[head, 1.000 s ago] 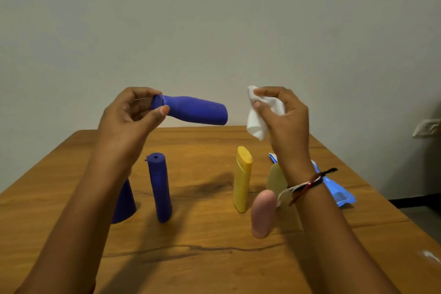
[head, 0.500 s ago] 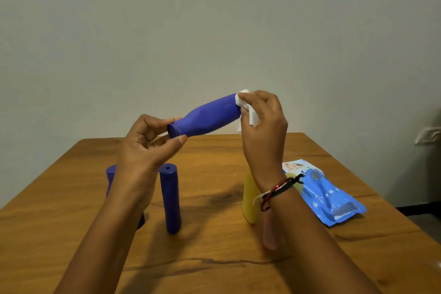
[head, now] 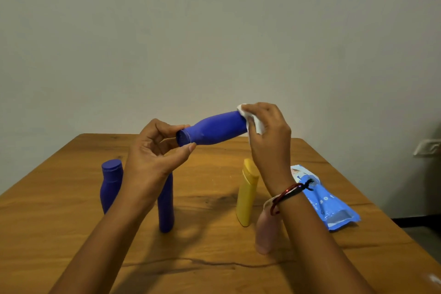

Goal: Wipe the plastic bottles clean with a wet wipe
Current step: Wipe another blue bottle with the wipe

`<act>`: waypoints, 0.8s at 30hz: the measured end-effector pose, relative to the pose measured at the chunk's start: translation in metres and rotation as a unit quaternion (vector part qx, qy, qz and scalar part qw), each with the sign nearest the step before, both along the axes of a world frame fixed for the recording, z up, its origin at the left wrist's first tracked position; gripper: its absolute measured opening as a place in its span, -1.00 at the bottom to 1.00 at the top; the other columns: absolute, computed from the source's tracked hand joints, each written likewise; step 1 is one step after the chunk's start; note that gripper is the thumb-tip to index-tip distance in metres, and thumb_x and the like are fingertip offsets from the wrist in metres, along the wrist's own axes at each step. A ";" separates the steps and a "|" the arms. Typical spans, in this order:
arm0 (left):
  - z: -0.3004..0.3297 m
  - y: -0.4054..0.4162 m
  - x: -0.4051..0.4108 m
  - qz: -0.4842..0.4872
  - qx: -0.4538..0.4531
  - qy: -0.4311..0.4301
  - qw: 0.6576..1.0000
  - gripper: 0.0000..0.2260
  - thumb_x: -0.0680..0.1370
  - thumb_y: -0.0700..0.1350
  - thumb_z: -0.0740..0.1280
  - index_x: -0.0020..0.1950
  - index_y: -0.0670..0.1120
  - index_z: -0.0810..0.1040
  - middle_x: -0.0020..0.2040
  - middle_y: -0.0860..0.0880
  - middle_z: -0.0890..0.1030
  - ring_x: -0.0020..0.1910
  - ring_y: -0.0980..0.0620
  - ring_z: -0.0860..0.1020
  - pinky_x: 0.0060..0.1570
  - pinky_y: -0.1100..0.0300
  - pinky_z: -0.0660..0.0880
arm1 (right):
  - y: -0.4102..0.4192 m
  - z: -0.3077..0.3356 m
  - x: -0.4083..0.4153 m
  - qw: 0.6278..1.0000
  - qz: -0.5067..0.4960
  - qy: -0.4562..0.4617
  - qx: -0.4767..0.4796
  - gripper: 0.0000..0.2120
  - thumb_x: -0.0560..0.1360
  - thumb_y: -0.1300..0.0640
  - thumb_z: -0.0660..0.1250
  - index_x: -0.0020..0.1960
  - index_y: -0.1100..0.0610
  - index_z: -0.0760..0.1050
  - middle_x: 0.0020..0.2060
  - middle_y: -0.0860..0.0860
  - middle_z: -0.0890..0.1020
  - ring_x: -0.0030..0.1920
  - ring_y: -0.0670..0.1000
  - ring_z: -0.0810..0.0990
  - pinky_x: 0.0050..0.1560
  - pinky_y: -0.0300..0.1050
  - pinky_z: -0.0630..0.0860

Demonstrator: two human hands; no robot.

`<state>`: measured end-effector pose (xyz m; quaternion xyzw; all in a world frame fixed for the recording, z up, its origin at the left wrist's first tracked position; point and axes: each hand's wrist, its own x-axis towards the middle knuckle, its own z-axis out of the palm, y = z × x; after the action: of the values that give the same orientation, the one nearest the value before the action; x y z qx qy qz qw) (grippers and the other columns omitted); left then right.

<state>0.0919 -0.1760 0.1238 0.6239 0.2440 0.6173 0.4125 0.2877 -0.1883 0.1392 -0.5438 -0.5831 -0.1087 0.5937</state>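
Both forearms are bare, with no sleeves in view. The right wrist carries a thin red thread bracelet tied with a dark knot, and beside it a pale whitish band. The left wrist shows nothing worn, and no rings are visible.

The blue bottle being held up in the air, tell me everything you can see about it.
The blue bottle is plain, matte, opaque plastic with no label showing. It is held nearly horizontal above the wooden table, cap end lower and toward the left, wider base end raised to the right. Its body narrows into a neck before the blue cap, which looks closed. The left hand pinches the cap end with fingers and thumb. The right hand presses a white wet wipe against the base end, covering it.
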 end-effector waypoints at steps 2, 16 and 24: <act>-0.001 -0.001 0.007 -0.006 -0.005 0.003 1.000 -0.75 0.27 -0.11 0.45 -0.11 -0.02 0.48 -0.01 0.10 0.68 -0.01 0.12 0.65 -0.17 0.41 0.51 | -0.004 -0.002 -0.009 1.000 0.007 0.001 0.018 -0.74 0.48 0.37 0.31 0.14 0.19 0.57 0.05 0.07 0.57 0.06 -0.02 0.54 0.07 -0.35 0.43; -0.006 0.000 0.005 -0.036 0.048 0.071 0.996 -0.72 0.34 -0.29 0.46 -0.03 -0.05 0.52 0.03 0.06 0.66 0.15 0.12 0.60 -0.05 0.38 0.53 | -0.007 0.016 0.012 0.997 0.027 0.043 -0.062 -0.83 0.52 0.26 0.32 0.08 0.13 0.61 0.02 0.00 0.61 0.00 -0.13 0.53 -0.06 -0.56 0.36; -0.002 0.000 0.010 -0.044 -0.033 0.000 0.998 -0.74 0.32 -0.11 0.47 -0.06 -0.09 0.49 -0.01 -0.03 0.67 0.02 0.02 0.65 -0.09 0.31 0.55 | -0.025 -0.010 -0.054 0.988 0.121 -0.094 0.027 -0.70 0.46 0.34 0.34 0.17 0.16 0.55 0.08 0.05 0.57 0.11 -0.09 0.50 0.15 -0.32 0.45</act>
<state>0.1021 -0.1757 0.1219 0.6198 0.2365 0.5902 0.4599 0.2341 -0.2136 0.1292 -0.4405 -0.6948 -0.1026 0.5592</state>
